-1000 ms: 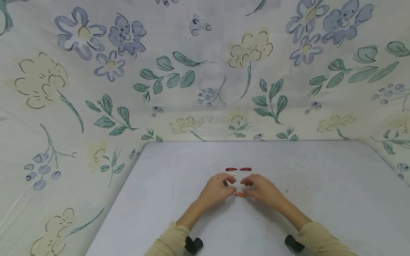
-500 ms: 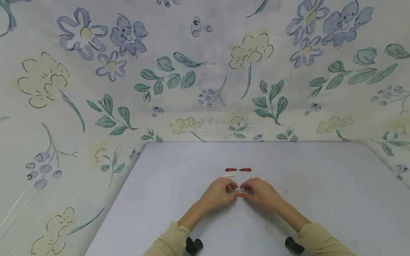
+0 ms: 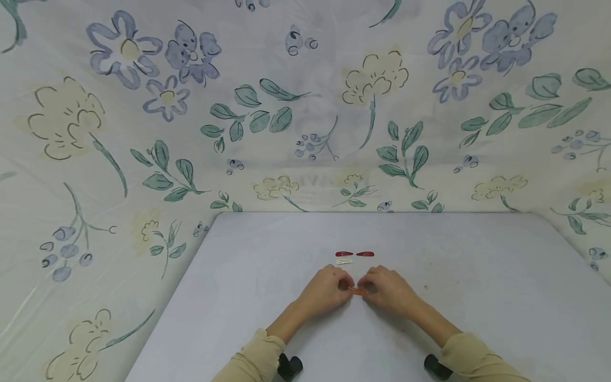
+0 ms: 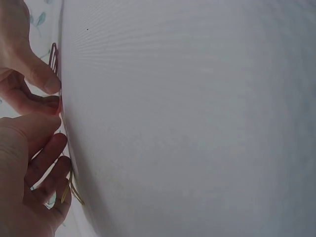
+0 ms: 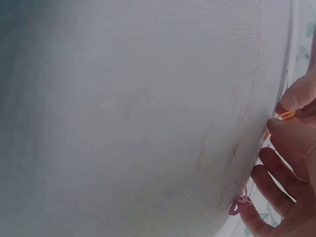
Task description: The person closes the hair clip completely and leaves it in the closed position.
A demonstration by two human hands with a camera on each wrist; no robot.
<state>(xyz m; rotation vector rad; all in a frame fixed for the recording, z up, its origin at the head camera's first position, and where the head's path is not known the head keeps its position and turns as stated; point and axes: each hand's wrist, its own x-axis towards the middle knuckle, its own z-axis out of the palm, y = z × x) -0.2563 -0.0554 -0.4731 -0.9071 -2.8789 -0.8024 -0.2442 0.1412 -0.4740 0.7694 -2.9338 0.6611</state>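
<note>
An orange hair clip (image 3: 358, 291) sits low over the white table, between the fingertips of both hands. My left hand (image 3: 326, 288) pinches its left end, and my right hand (image 3: 389, 289) pinches the other. In the right wrist view the prongs of the orange hair clip (image 5: 286, 115) show between the thumbs, while the fingers hide the rest. Beyond the hands lie a pale hair clip (image 3: 344, 261) and two red hair clips, one on the left (image 3: 344, 253) and one on the right (image 3: 365, 254).
The white table (image 3: 267, 244) ends at the back against a floral cloth (image 3: 305, 175). Small specks mark its surface right of the hands. A black cylindrical device sits by each wrist, at the left (image 3: 289, 367) and at the right (image 3: 437, 367).
Both hands have closed in on the orange hair clip, and their fingers now cover most of it. The pale clip has come into fuller view. The red clips stay in place.
</note>
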